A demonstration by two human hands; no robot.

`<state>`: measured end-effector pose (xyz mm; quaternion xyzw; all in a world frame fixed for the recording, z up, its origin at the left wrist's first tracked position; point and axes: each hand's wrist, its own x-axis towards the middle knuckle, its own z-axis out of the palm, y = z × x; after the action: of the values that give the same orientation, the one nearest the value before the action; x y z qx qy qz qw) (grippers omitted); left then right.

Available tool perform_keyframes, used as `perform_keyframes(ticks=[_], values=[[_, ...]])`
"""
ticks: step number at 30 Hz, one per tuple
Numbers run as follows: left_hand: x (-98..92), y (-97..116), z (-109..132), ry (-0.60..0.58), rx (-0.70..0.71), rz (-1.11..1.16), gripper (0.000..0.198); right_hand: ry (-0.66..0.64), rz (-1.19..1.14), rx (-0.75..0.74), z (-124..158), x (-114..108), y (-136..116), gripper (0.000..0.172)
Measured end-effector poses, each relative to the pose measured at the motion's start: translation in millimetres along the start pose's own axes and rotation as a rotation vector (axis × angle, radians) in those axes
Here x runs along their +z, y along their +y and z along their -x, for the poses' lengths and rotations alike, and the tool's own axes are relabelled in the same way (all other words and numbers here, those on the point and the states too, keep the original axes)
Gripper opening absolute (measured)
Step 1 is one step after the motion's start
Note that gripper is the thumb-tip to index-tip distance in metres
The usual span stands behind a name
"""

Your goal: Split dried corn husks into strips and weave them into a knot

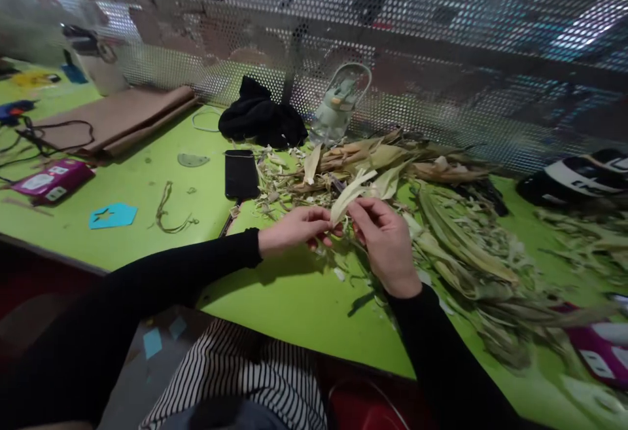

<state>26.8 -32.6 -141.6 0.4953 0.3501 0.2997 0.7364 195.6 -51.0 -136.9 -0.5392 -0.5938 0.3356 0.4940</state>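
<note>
A pale strip of corn husk [352, 194] stands tilted between my two hands, above the green table's front half. My left hand [307, 226] pinches its lower end between thumb and fingers. On the right side of the same husk, my right hand [383, 237] is closed with thumb and forefinger together on its edge. Just beyond the hands lies a heap of dried corn husks [387, 155], tan and pale green. More long husks [456, 247] and shredded bits spread out to the right of my right hand.
Left of the husks lie a black phone [241, 175], a twisted strand [169, 214] and a blue paper tag [112, 216]. Behind stand a pale green bottle [338, 106] and black cloth [262, 116] against a perforated metal screen [441, 44]. Brown paper [118, 119] lies far left.
</note>
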Motion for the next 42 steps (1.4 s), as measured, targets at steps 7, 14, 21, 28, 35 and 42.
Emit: perform_keyframes(ticks=[7, 14, 21, 28, 35, 42], values=[[-5.2, -4, 1, -0.153, 0.142, -0.126, 0.004, -0.088, -0.147, 0.169, 1, 7, -3, 0.043], [-10.5, -6, 5, -0.302, 0.106, -0.208, 0.020, -0.118, -0.304, 0.187, 1, 6, -9, 0.042], [-7.0, -9, 0, -0.197, -0.034, 0.142, 0.025, -0.008, -0.311, 0.119, -3, 3, -8, 0.037], [-7.4, -3, 0, -0.024, -0.055, 0.308, 0.016, 0.161, -0.138, 0.036, -5, 3, 3, 0.029], [-6.1, -11, 2, -0.136, 0.140, -0.062, 0.019, 0.292, 0.345, -0.240, 1, -2, -3, 0.048], [-9.9, -14, 2, -0.130, 0.259, -0.372, 0.024, 0.014, 0.344, -0.195, 1, -1, 1, 0.043]])
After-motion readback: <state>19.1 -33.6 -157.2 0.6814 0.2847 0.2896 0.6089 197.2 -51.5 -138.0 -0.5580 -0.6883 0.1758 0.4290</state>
